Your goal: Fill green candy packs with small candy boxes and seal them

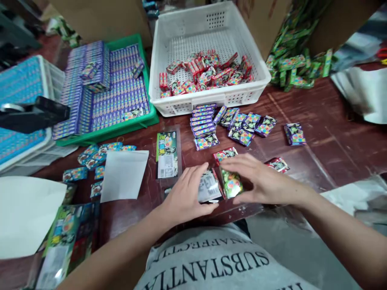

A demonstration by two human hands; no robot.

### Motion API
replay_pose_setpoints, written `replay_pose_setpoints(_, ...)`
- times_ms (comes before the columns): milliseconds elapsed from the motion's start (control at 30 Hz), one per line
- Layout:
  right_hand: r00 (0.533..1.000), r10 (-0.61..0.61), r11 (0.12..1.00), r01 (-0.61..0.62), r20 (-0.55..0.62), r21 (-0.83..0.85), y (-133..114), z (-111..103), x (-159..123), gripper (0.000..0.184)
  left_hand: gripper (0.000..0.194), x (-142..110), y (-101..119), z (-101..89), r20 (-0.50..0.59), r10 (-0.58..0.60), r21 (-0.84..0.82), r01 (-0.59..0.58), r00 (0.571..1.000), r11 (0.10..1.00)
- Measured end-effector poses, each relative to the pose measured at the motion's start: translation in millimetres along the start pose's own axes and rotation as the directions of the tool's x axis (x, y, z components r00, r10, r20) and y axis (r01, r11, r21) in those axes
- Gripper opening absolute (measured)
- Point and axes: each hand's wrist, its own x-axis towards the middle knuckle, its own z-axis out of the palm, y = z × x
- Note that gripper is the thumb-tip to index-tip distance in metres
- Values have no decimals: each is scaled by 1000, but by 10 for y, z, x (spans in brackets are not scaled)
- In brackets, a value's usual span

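My left hand (186,192) rests on a clear plastic sleeve with a printed card (208,186) inside, at the near edge of the dark wooden table (332,133). Its fingers are curled round the sleeve's left end. My right hand (256,181) is closed on a small green candy box (231,183) at the sleeve's open end. A red box (225,154) lies just beyond the fingers, another red box (277,164) to the right. Rows of purple boxes (203,125) sit further back.
A white perforated basket (169,60) holds red boxes. A green tray (130,125) of purple boxes stands left, a blue stack (21,84) beyond it. Green boxes (294,68) are piled at back right. A filled sleeve (167,154), white sheets (123,175) and blue boxes (90,155) lie left.
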Motion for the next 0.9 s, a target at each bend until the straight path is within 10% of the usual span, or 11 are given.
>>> replay_pose_setpoints(200, 989, -40, 999, 43, 142, -16, -27, 272, 156, 81, 98, -51, 50, 100, -27, 11, -18, -12, 1000, 1000)
replay_pose_setpoints(400, 998, 51, 997, -53, 27, 56, 51, 226, 257, 102, 101, 12, 152, 290, -225, -137, -84, 121, 965, 989)
replay_pose_setpoints(533, 955, 273, 953, -251, -118, 169, 70, 210, 349, 56, 107, 77, 175, 347, -294, -311, -286, 227, 904, 931)
replay_pose_setpoints(800, 725, 407, 906, -245, -555, 345, 5, 656, 595, 34, 47, 202, -87, 309, -99, -575, -887, 190, 812, 421)
replay_pose_setpoints(900, 747, 372, 928, -285, -550, 241, 12, 670, 640, 24, 43, 202, -94, 289, -77, -629, -927, 177, 774, 331)
